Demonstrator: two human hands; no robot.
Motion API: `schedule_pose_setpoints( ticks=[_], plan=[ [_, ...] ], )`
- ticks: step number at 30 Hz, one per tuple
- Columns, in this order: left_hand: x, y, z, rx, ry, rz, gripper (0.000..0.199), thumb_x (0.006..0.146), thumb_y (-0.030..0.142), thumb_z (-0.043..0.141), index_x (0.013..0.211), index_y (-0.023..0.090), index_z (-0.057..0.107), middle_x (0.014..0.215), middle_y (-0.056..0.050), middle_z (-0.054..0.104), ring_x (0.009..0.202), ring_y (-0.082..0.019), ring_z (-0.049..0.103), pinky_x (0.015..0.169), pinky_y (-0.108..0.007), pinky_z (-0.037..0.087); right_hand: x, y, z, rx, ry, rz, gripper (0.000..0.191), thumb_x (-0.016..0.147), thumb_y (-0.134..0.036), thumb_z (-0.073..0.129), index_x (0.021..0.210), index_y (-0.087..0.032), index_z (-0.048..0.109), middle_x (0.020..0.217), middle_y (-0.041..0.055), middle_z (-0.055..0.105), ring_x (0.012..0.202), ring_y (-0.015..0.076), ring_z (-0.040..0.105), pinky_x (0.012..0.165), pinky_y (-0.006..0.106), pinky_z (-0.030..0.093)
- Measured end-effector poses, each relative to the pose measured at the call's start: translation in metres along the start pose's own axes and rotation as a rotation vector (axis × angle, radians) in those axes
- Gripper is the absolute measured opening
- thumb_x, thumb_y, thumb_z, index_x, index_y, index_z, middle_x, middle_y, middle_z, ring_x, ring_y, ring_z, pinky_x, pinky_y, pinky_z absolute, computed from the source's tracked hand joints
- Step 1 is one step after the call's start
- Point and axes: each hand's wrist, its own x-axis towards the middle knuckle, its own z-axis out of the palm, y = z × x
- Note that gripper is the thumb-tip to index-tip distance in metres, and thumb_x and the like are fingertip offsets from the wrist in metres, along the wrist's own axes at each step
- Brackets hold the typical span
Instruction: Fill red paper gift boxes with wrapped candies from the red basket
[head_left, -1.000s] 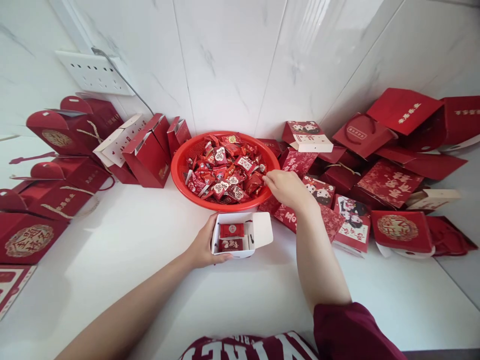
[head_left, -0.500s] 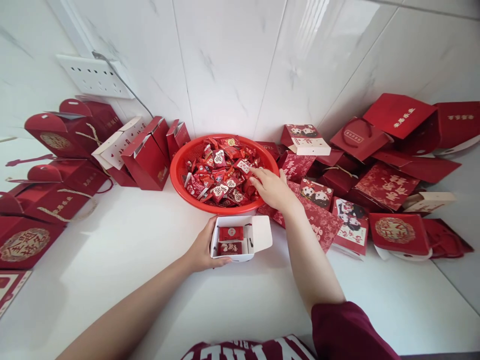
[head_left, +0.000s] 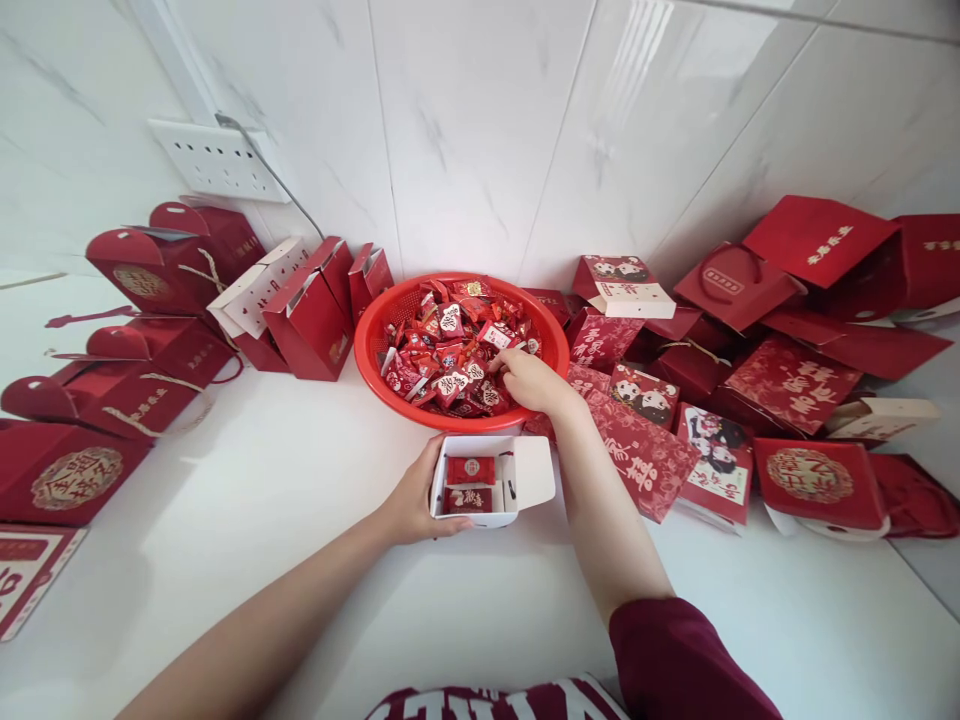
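My left hand (head_left: 421,500) is wrapped round the left side of a small white box (head_left: 493,447) with its lid flap open to the right. Two red wrapped candies (head_left: 472,470) lie inside the box. Behind it stands a round red plastic basket (head_left: 367,365) heaped with red wrapped candies (head_left: 442,345). My right hand (head_left: 529,378) reaches over the basket's right side, fingers bent together down among the candies; whatever the fingertips grip is too small to make out.
Red gift boxes (head_left: 176,265) and bags (head_left: 315,325) line the left side. More red boxes (head_left: 795,385) are piled at the right, close to my right forearm. A tiled wall (head_left: 465,130) with a white power strip (head_left: 217,160) rises behind.
My right hand's fingers have bent and sunk in among the candies. The whole view has shifted slightly, while my left hand keeps hold of the white box.
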Motion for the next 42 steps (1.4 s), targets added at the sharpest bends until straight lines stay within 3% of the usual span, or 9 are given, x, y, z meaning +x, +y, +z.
schedule_pose_setpoints(
  ticks=[6,13,16,19,26,32,35,37,42],
  plan=[
    [0.001,-0.002,-0.001,-0.005,0.000,0.001,0.094,0.067,0.044,0.083,0.141,0.020,0.032,0.137,-0.015,0.051,0.125,-0.036,0.052,0.104,-0.047,0.044,-0.002,0.004,0.001,0.011,-0.006,0.003,0.043,0.090,-0.010,0.038,0.119,-0.017,0.070,0.130,0.0066,0.066,0.123,0.0190,0.058,0.108,0.028,0.038],
    [0.001,-0.001,0.000,-0.004,0.000,-0.002,0.094,0.068,0.045,0.082,0.143,0.020,0.031,0.138,-0.016,0.050,0.125,-0.037,0.053,0.103,-0.048,0.045,-0.005,0.000,0.001,-0.018,-0.015,0.018,0.055,0.093,-0.027,0.048,0.147,-0.018,0.045,0.151,0.0096,0.047,0.135,0.0244,0.047,0.112,0.038,0.036],
    [0.000,0.000,0.000,-0.003,-0.002,-0.006,0.094,0.068,0.045,0.082,0.142,0.019,0.031,0.137,-0.017,0.052,0.124,-0.037,0.054,0.102,-0.050,0.046,-0.003,-0.002,0.001,-0.031,-0.024,0.041,0.043,0.095,-0.027,0.046,0.134,-0.013,0.059,0.142,0.0146,0.055,0.129,0.0269,0.053,0.108,0.040,0.040],
    [0.000,0.000,0.001,-0.010,-0.007,-0.003,0.093,0.069,0.046,0.081,0.142,0.020,0.031,0.137,-0.017,0.052,0.122,-0.037,0.055,0.101,-0.050,0.047,-0.001,-0.001,0.001,-0.016,0.004,0.059,0.034,0.095,-0.025,0.047,0.119,-0.018,0.071,0.127,0.0098,0.068,0.119,0.0230,0.061,0.105,0.034,0.042],
    [0.002,-0.001,0.001,-0.008,-0.003,0.012,0.093,0.069,0.048,0.081,0.141,0.019,0.032,0.138,-0.018,0.051,0.124,-0.037,0.053,0.102,-0.048,0.046,-0.004,-0.001,-0.002,0.040,0.173,0.163,0.024,0.088,-0.018,0.056,0.100,-0.019,0.078,0.104,0.0087,0.076,0.103,0.0232,0.068,0.100,0.034,0.046],
    [0.002,-0.002,0.000,0.002,-0.012,0.006,0.093,0.069,0.048,0.081,0.142,0.019,0.031,0.136,-0.017,0.052,0.123,-0.037,0.055,0.102,-0.050,0.046,-0.030,-0.001,-0.030,0.421,0.193,0.012,0.037,0.092,-0.018,0.047,0.128,-0.019,0.056,0.105,0.0044,0.069,0.081,0.0133,0.069,0.077,0.028,0.057],
    [0.002,-0.003,0.000,-0.002,-0.003,-0.005,0.094,0.067,0.049,0.082,0.140,0.019,0.033,0.136,-0.018,0.052,0.123,-0.038,0.054,0.102,-0.050,0.045,-0.052,-0.013,-0.047,0.624,0.227,-0.066,0.032,0.093,-0.022,0.048,0.124,-0.021,0.056,0.102,0.0034,0.065,0.079,0.0127,0.067,0.075,0.028,0.057],
    [0.003,-0.005,0.000,-0.005,0.001,-0.010,0.094,0.066,0.048,0.083,0.140,0.019,0.033,0.137,-0.017,0.051,0.125,-0.038,0.052,0.103,-0.050,0.044,-0.066,-0.027,-0.053,0.607,0.179,-0.120,0.025,0.094,-0.024,0.049,0.116,-0.020,0.059,0.099,0.0031,0.066,0.078,0.0128,0.066,0.074,0.028,0.056],
    [0.003,-0.006,0.001,0.010,-0.015,-0.033,0.092,0.066,0.047,0.083,0.138,0.020,0.032,0.133,-0.015,0.055,0.118,-0.036,0.057,0.097,-0.048,0.048,-0.088,-0.057,-0.042,0.361,-0.162,-0.232,0.014,0.089,-0.013,0.054,0.092,-0.020,0.066,0.082,-0.0018,0.068,0.070,0.0106,0.062,0.068,0.022,0.046]
  ],
)
